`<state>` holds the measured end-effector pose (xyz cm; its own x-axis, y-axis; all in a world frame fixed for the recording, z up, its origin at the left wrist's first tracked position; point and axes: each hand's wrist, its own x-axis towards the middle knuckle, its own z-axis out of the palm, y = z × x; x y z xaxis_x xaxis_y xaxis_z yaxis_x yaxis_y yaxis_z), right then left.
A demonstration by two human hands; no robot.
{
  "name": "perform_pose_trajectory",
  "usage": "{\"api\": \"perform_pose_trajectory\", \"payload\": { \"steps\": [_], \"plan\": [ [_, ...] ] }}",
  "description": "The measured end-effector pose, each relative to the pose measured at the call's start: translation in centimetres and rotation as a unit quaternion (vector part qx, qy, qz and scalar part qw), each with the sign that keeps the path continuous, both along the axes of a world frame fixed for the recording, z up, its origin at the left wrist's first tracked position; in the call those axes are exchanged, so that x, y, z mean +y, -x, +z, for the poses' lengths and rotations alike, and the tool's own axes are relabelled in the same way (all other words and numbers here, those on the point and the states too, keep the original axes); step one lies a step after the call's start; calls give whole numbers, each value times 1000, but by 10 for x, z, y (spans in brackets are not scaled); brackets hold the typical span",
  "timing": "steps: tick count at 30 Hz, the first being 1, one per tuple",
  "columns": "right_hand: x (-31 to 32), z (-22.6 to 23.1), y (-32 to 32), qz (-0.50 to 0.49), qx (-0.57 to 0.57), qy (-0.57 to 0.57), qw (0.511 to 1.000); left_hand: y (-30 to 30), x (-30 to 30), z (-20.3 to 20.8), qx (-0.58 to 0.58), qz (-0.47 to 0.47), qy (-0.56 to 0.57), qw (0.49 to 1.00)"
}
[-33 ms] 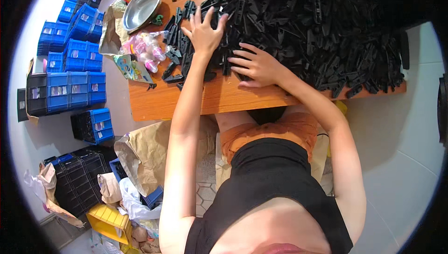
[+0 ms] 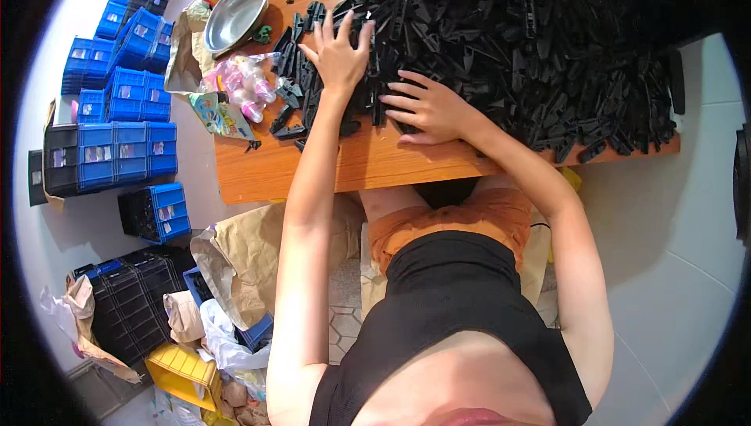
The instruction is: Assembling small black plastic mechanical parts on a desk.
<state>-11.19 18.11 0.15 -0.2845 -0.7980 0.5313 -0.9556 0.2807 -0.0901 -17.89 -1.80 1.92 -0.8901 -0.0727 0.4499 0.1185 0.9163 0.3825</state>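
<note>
My left hand point(image 2: 341, 58) lies with fingers spread over a loose strip of black plastic pieces point(image 2: 311, 74), left of a big heap of similar narrow pieces point(image 2: 485, 50). Whether its fingertips press on any piece is hard to see. Palm down, my right hand point(image 2: 434, 111) rests at the heap's near left edge, its fingers stretched out and apart, pointing left. Neither hand shows anything in its grip. Some longer black pieces stand between the two hands.
The wooden table point(image 2: 274, 176) also holds a metal bowl point(image 2: 237, 15), a bag of pink items point(image 2: 246, 86) and a colourful packet point(image 2: 223, 115). Blue crates point(image 2: 129, 152) are stacked on the left. Brown paper point(image 2: 242, 258) and a yellow crate point(image 2: 184, 375) lie below.
My left hand has shifted slightly to the left, fingers still spread. The right hand and the black pieces look nearly the same.
</note>
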Motion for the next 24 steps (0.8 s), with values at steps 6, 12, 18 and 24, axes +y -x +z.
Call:
{"api": "perform_pose_trajectory", "payload": {
  "steps": [6, 12, 18, 24],
  "plan": [
    [6, 9, 5, 21, -46, -18, 999, -39, 4, 18, 47, -32, -125, 990],
    [39, 73, -2, -142, -56, 126, 980, -137, 25, 34, 73, -136, -98, 983],
    [82, 82, -76, -376, -202, 299, 853, -180, 48, -7, 19, -178, -79, 981],
    [64, 23, -131, -450, -280, 175, 830, -164, 83, -8, 77, -167, -34, 982]
  ]
}}
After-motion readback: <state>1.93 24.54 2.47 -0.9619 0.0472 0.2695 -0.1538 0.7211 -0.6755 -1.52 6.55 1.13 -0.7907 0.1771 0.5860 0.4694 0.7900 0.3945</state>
